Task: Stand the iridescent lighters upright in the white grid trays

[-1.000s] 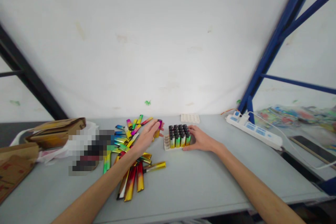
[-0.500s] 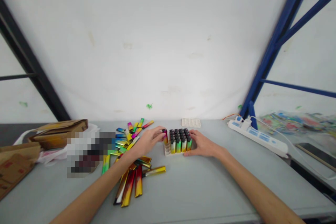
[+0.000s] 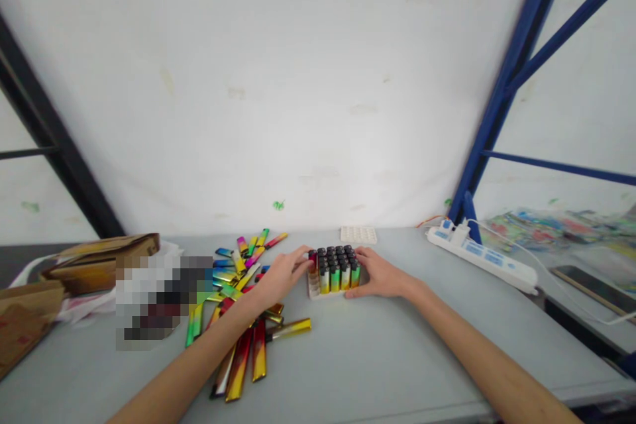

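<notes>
Several black-topped lighters [image 3: 338, 268] stand upright in rows in a white tray [image 3: 315, 289] on the grey table. At the tray's left side, my left hand [image 3: 283, 273] has its fingers closed on a red lighter [image 3: 313, 261], which stands upright at the back of the left column. The front slots of that column show bare. My right hand [image 3: 380, 273] rests against the tray's right side, thumb at the front corner and fingers at the back, steadying contact with the lighters. A loose pile of colourful lighters [image 3: 259, 351] lies left of the tray, partly behind my left forearm.
A second white tray [image 3: 358, 234] lies near the wall. On the right are a white power strip [image 3: 481, 258], a phone [image 3: 593, 288] and a blue metal frame [image 3: 489, 126]. Cardboard boxes [image 3: 102, 265] and a blurred patch are at the left.
The red lighter in my left hand has gone lower into the left column and is now level with its neighbours. My right hand keeps its place at the tray. The view has shifted slightly.
</notes>
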Tool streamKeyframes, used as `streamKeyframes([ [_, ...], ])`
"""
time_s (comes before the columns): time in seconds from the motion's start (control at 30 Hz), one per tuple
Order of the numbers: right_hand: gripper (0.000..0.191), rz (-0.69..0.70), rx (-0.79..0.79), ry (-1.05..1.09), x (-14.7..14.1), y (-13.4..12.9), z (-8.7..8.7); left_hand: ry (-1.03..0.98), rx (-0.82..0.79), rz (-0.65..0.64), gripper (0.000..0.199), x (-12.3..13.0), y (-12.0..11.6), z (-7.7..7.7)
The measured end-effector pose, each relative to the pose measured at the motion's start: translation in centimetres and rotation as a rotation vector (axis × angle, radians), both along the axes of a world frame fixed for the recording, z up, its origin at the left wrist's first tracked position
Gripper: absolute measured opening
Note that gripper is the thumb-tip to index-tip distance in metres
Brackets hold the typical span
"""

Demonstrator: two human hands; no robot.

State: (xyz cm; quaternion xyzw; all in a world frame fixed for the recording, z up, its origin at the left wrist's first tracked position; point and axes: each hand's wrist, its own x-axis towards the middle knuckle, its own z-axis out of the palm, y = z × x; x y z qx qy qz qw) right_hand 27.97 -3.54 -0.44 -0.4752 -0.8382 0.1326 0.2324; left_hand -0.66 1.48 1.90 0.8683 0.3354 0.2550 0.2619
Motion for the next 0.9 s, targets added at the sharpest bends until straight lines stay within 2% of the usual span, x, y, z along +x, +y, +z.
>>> streamKeyframes([
  [0.07, 0.085, -0.006, 0.001, 0.009, -0.1, 0.0, 0.1, 0.060, 0.030, -0.009, 0.037, -0.4, 0.3, 0.5],
  [0.17, 0.086, -0.008, -0.002, 0.031, -0.2, 0.0, 0.1, 0.142, 0.204, 0.119, 0.043, -2.1, 1.2, 1.9],
  [0.23, 0.087, -0.016, -0.003, 0.037, -0.2, 0.1, 0.0, 0.175, 0.297, 0.218, 0.039, -3.8, 2.1, 2.9],
  [0.33, 0.085, -0.041, -0.002, 0.054, -0.2, 0.3, -0.2, 0.321, 0.329, 0.215, 0.031, -6.2, 3.1, 3.6],
  [0.4, 0.083, -0.062, -0.007, 0.060, -0.1, 0.4, -0.3, 0.394, 0.338, 0.156, 0.030, -7.1, 3.5, 3.3],
  [0.5, 0.082, -0.073, -0.010, 0.058, -0.1, 0.5, -0.4, 0.401, 0.344, 0.108, 0.033, -7.3, 3.8, 2.1],
  [0.67, 0.084, -0.060, -0.004, 0.047, 0.0, 0.4, -0.3, 0.382, 0.263, 0.030, 0.022, -7.2, 4.6, 0.4],
  [0.8, 0.082, -0.052, 0.007, 0.027, 0.3, 0.5, -0.6, 0.339, 0.216, 0.072, 0.017, -6.8, 4.6, 0.4],
  [0.9, 0.084, -0.050, 0.012, 0.017, 0.4, 0.6, -0.8, 0.321, 0.247, 0.111, 0.021, -5.7, 4.1, 0.9],
])
